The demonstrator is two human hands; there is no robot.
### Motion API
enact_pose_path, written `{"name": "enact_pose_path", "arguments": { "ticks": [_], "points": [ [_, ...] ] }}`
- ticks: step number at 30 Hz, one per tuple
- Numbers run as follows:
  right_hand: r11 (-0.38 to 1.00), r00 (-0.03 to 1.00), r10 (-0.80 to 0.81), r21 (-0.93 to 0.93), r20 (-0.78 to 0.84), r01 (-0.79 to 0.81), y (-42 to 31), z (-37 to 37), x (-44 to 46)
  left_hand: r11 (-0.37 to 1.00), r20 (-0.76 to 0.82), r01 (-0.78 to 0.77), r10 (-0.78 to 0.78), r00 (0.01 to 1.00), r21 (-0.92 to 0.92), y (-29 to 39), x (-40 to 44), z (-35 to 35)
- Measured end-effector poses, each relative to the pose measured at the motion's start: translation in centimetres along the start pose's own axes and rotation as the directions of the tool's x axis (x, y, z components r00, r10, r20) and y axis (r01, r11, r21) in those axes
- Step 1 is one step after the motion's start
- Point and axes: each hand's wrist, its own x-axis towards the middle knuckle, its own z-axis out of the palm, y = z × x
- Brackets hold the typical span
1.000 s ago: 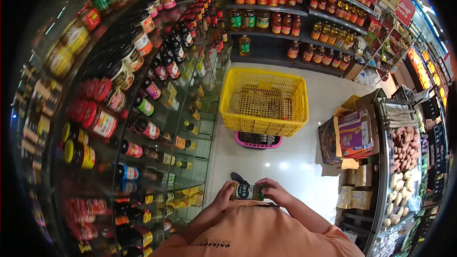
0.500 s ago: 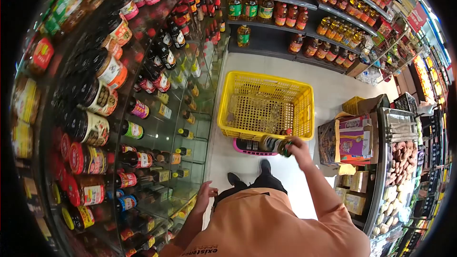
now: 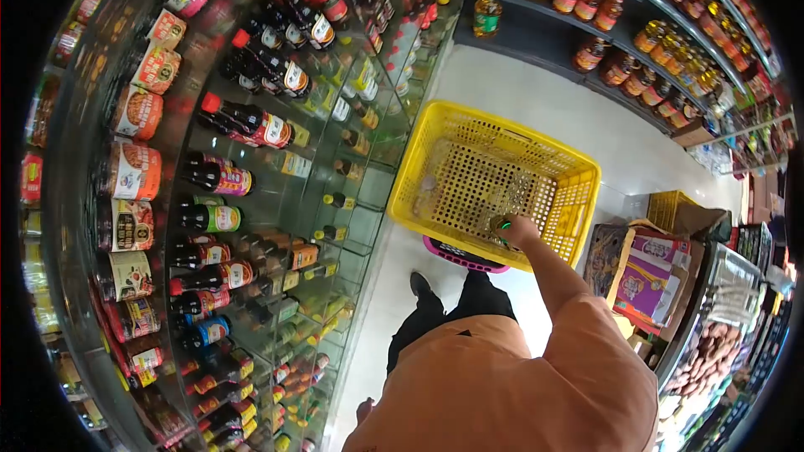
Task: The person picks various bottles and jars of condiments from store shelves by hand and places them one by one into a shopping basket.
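Note:
My right hand reaches into the near right part of the yellow basket, its fingers wrapped round a jar with a green lid. Most of the jar is hidden by the hand and the basket's shade. My left hand hangs low beside my body at the left; only a small part of it shows, and its fingers cannot be made out. Under the yellow basket's near edge sits a pink basket.
Glass shelves with rows of sauce bottles and jars run along the left. Oil bottles stand on a dark shelf at the back. Cardboard boxes and a produce stand are at the right.
The jar, first between both hands near my body, has gone forward into the yellow basket with my right hand. My left hand has let go and dropped back. The view has shifted nearer to the basket.

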Motion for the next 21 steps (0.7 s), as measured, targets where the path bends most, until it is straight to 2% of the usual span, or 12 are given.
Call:
{"name": "enact_pose_path", "arguments": {
  "ticks": [2, 3, 5, 7, 10, 11, 14, 19, 21],
  "points": [
    [0.993, 0.980, 0.008, -0.120, 0.198, 0.016, 0.6, 1.0, 1.7, 0.945, 0.069, 0.192, -0.180, 0.981, -0.265, 3.8, -2.4, 1.2],
    [0.977, 0.987, 0.016, -0.212, 0.163, 0.019, 2.5, 3.8, 3.9, 0.891, 0.093, 0.270, -0.254, 0.963, -0.364, 5.8, -3.3, 1.8],
    [0.968, 0.970, 0.024, -0.247, 0.242, 0.038, 2.9, 3.9, 4.5, 0.821, 0.136, 0.354, -0.328, 0.935, -0.448, 8.7, -5.0, 3.1],
    [0.938, 0.957, 0.029, -0.338, 0.290, 0.074, 4.1, 5.9, 5.9, 0.774, 0.165, 0.403, -0.372, 0.913, -0.489, 11.4, -6.4, 4.0],
    [0.937, 0.947, 0.023, -0.338, 0.319, 0.091, 6.2, 7.9, 7.0, 0.721, 0.192, 0.455, -0.421, 0.887, -0.522, 14.3, -7.9, 5.2],
    [0.960, 0.939, 0.000, -0.264, 0.345, 0.097, 6.6, 7.9, 7.2, 0.707, 0.195, 0.465, -0.432, 0.881, -0.533, 15.0, -8.4, 5.5],
    [0.933, 0.936, 0.048, -0.349, 0.349, 0.083, 6.0, 8.3, 7.6, 0.666, 0.212, 0.496, -0.463, 0.861, -0.557, 16.6, -10.2, 6.4],
    [0.933, 0.905, 0.046, -0.341, 0.423, 0.112, 9.5, 13.1, 11.9, 0.625, 0.220, 0.507, -0.480, 0.849, -0.594, 18.1, -11.9, 7.7],
    [0.944, 0.918, 0.097, -0.327, 0.384, 0.038, 10.4, 14.5, 13.2, 0.618, 0.222, 0.497, -0.468, 0.855, -0.609, 18.1, -12.5, 8.7]
  ]
}}
